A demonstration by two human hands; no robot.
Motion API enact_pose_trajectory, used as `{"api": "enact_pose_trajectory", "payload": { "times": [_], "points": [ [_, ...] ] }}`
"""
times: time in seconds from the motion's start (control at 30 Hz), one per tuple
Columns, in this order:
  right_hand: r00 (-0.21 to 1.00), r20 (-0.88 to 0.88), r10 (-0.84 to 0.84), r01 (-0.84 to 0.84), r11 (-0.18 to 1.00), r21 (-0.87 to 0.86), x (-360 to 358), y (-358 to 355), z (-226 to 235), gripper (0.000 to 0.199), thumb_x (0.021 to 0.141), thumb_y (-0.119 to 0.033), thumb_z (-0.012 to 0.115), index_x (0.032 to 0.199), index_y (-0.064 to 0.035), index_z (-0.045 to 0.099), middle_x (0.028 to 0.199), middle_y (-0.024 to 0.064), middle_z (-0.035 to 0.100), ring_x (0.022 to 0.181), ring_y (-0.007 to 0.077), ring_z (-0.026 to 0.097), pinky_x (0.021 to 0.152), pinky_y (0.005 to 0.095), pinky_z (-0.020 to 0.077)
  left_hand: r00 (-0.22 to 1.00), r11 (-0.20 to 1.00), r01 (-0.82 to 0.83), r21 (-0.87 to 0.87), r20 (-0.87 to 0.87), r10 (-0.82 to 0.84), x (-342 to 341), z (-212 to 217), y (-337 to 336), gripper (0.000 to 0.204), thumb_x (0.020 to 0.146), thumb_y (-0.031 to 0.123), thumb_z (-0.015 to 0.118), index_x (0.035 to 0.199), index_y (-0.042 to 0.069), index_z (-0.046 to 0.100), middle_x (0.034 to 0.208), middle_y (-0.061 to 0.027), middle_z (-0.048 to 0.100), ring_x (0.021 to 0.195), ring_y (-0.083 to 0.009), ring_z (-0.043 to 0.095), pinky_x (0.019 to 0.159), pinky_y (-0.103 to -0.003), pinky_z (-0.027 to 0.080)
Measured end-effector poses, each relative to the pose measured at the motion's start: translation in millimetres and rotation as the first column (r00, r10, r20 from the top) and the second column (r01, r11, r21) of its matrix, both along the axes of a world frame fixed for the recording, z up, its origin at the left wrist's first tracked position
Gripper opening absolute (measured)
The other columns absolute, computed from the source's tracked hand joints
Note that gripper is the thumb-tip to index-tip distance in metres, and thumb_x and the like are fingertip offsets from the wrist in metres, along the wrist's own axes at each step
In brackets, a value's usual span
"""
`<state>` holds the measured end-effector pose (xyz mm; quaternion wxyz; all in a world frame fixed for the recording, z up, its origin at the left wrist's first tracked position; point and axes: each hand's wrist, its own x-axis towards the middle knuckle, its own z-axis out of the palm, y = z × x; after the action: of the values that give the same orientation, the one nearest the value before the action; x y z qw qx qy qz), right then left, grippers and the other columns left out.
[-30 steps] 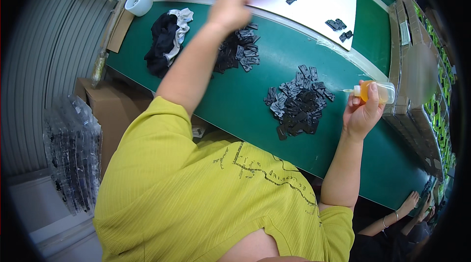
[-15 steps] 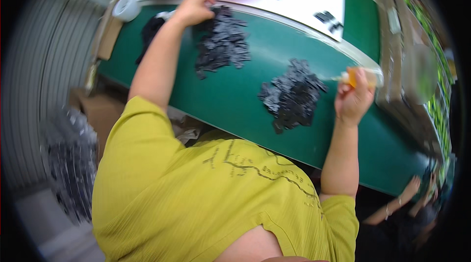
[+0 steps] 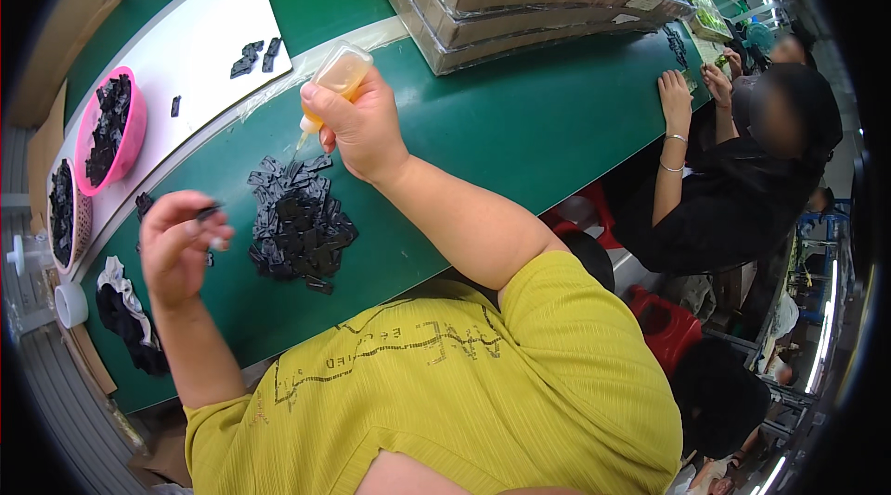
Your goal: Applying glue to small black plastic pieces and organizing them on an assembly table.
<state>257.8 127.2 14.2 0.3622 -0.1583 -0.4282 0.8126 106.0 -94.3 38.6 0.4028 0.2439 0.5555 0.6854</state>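
Note:
My right hand (image 3: 373,135) grips a clear squeeze bottle (image 3: 343,71) of orange-yellow liquid. Its thin nozzle tilts down over the far edge of a heap of small flat black pieces (image 3: 302,226) on the green table. Left of that heap, my left hand (image 3: 172,249) is raised, slightly blurred, pinching one small black piece (image 3: 208,212) between thumb and fingers. Behind the left hand lies another group of black pieces (image 3: 144,205), mostly hidden by it.
A pink basket (image 3: 135,144) and a pale basket (image 3: 85,207), both holding black pieces, stand at the far left. A white board (image 3: 200,59) carries a few loose pieces. Stacked cardboard trays (image 3: 501,17) of green parts line the far side. A co-worker (image 3: 715,189) sits at right.
My view has turned to the right. My left hand has left the left pile and come toward the other heap with a black piece. The bottle has tipped nozzle-down beside that heap.

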Motion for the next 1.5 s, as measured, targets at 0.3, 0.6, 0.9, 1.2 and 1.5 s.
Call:
{"api": "enact_pose_trajectory", "payload": {
  "times": [0.3,0.6,0.9,1.2,1.5],
  "points": [
    [0.999,-0.044,-0.028,0.027,1.0,-0.014,2,0,-2,0.018,0.082,-0.013,0.068,0.089,-0.0056,0.054,0.074,0.0048,0.058,0.049,0.007,0.052,0.038,0.0197,0.041,0.991,0.985,0.029,-0.168,0.135,-0.006,51,-9,51,0.024,0.082,-0.001,0.062,0.105,-0.006,0.058,0.08,-0.0139,0.064,0.06,-0.0138,0.061,0.05,-0.022,0.049],
    [0.997,-0.058,-0.048,0.055,0.992,0.114,2,-12,-1,0.007,0.086,-0.008,0.062,0.086,-0.0042,0.056,0.076,0.006,0.061,0.052,0.0082,0.053,0.042,0.0204,0.0423,0.985,0.988,0.074,-0.137,0.165,-0.051,50,-25,45,0.032,0.082,0.001,0.065,0.111,-0.007,0.056,0.081,-0.0082,0.061,0.068,-0.0166,0.066,0.058,-0.023,0.054],
    [1.0,-0.004,-0.022,0.022,0.967,0.254,4,-19,-6,0.006,0.085,-0.006,0.063,0.088,-0.0051,0.057,0.076,0.004,0.061,0.052,0.0072,0.053,0.043,0.0198,0.0421,0.995,0.989,0.049,-0.136,0.094,-0.037,52,-30,46,0.026,0.081,0.0,0.066,0.105,-0.005,0.057,0.077,-0.008,0.063,0.067,-0.0153,0.066,0.059,-0.023,0.054],
    [0.998,0.002,0.066,-0.065,0.978,0.196,4,-15,-4,0.024,0.082,-0.003,0.065,0.098,-0.0047,0.048,0.082,0.0003,0.056,0.071,0.0065,0.056,0.061,0.0231,0.0486,0.998,0.984,-0.008,-0.178,0.062,0.019,52,-25,48,0.022,0.081,-0.002,0.061,0.103,-0.004,0.056,0.075,-0.0053,0.059,0.058,-0.013,0.062,0.053,-0.022,0.051],
    [1.0,-0.022,-0.012,0.016,0.983,0.183,4,-13,-7,0.023,0.082,-0.007,0.067,0.097,-0.006,0.049,0.074,0.0029,0.058,0.054,0.0067,0.054,0.044,0.0205,0.0435,0.998,0.99,-0.029,-0.139,0.049,0.036,50,-31,45,0.02,0.083,-0.002,0.06,0.102,-0.003,0.057,0.073,-0.0037,0.057,0.059,-0.0123,0.062,0.053,-0.022,0.051]
  ]
}}
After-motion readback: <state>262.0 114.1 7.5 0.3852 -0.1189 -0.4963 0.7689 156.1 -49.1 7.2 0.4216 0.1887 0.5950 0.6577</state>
